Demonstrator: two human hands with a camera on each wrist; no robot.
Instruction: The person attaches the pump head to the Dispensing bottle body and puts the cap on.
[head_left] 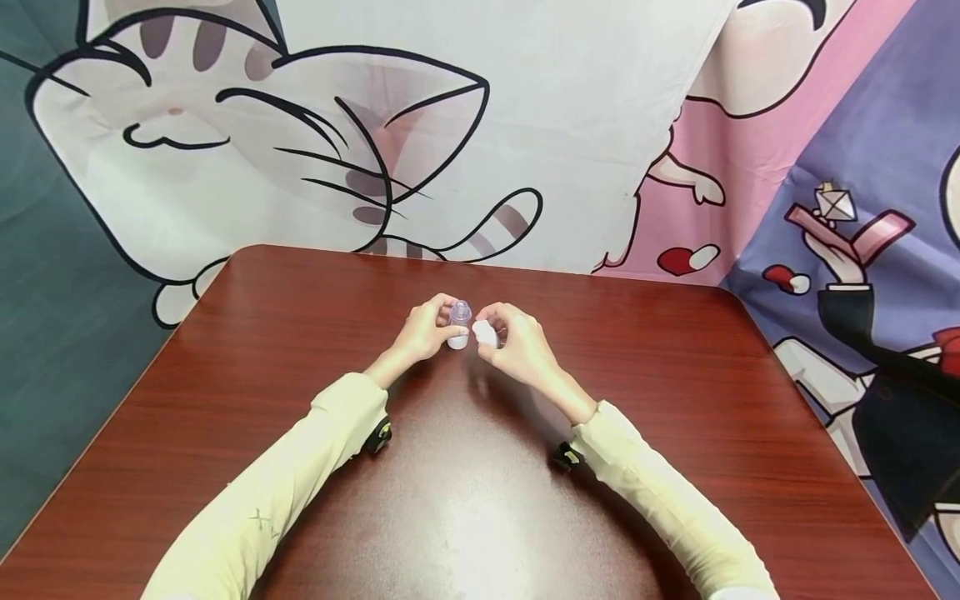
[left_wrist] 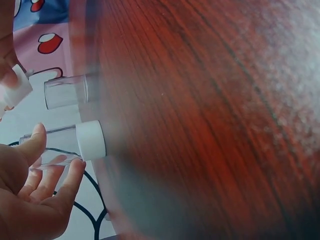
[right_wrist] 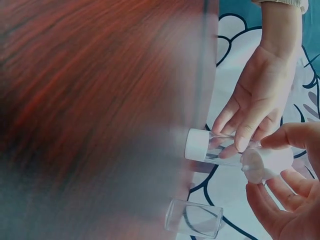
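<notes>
Near the far middle of the table, my left hand holds a small clear bottle upright between thumb and fingers. The bottle has a white base, turned toward the tabletop, and a narrower clear neck. Just to the right, my right hand pinches a white cap between thumb and fingertips. A small nub sticks out of the cap's end facing the bottle. Close by stands a clear open cylinder, like a cover, which neither hand touches; my right hand hides it in the head view.
The reddish-brown wooden table reaches back to a cartoon-cat curtain right behind its far edge. A dark wrist camera sits under the left sleeve, and another camera under the right.
</notes>
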